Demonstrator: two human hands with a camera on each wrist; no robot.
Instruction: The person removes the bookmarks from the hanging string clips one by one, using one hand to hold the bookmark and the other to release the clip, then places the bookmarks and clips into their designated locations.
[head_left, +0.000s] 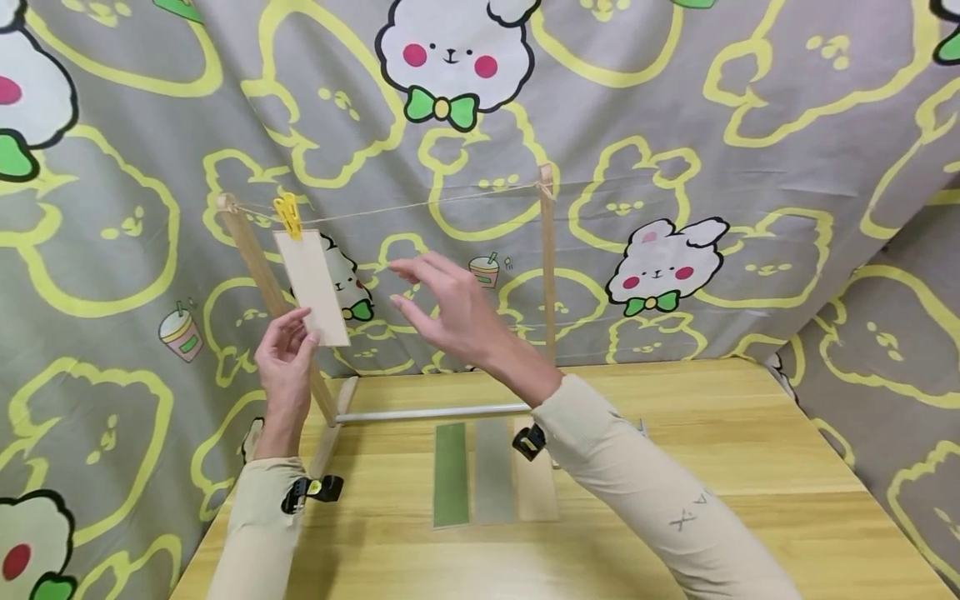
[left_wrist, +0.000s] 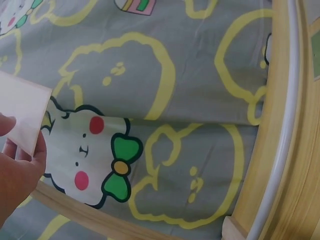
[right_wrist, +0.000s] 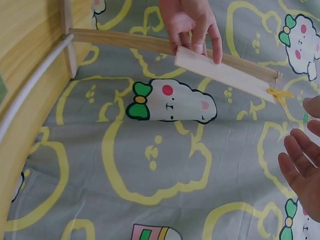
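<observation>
A pale cream rectangular strip [head_left: 313, 287] hangs from a thin string [head_left: 420, 205], held at its top by a yellow clothespin [head_left: 288, 217]. My left hand [head_left: 285, 354] pinches the strip's lower edge between thumb and fingers; the left wrist view shows the same strip [left_wrist: 22, 110] in that grip. To the right of the strip my right hand [head_left: 450, 304] is raised just below the string, thumb and fingers apart with nothing between them. In the right wrist view the fingers of the right hand [right_wrist: 305, 155] are near the clothespin [right_wrist: 280, 94].
Two wooden posts [head_left: 548, 267] carry the string, joined low down by a white rod [head_left: 431, 412]. On the wooden table [head_left: 390, 550] lie a green strip [head_left: 451, 475], a grey strip [head_left: 493, 479] and a beige strip [head_left: 536, 492]. A patterned curtain [head_left: 660, 108] hangs behind.
</observation>
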